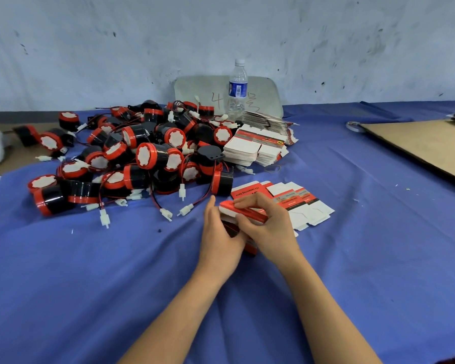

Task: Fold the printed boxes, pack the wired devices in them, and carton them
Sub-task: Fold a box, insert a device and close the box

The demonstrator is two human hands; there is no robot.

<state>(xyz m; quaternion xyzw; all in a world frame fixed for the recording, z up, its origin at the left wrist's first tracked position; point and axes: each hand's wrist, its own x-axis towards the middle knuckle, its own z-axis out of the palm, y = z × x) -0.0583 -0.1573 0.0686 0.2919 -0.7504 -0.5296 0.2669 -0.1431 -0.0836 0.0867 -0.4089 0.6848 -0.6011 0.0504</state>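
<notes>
Both my hands hold a red and white printed box (243,212) on the blue cloth. My left hand (220,232) grips its left side. My right hand (267,227) curls its fingers over the box's top flap. Most of the box is hidden under my hands. Several flat printed boxes (294,203) lie fanned just beyond my right hand. A pile of black and red wired devices (142,153) with white connectors covers the cloth to the left. Stacks of flat boxes (255,148) lie behind it.
A water bottle (237,88) stands at the back against a grey board (195,90). Flat brown cardboard (431,145) lies at the right, with a tape roll (353,126) at its corner. The blue cloth (90,285) covers the table.
</notes>
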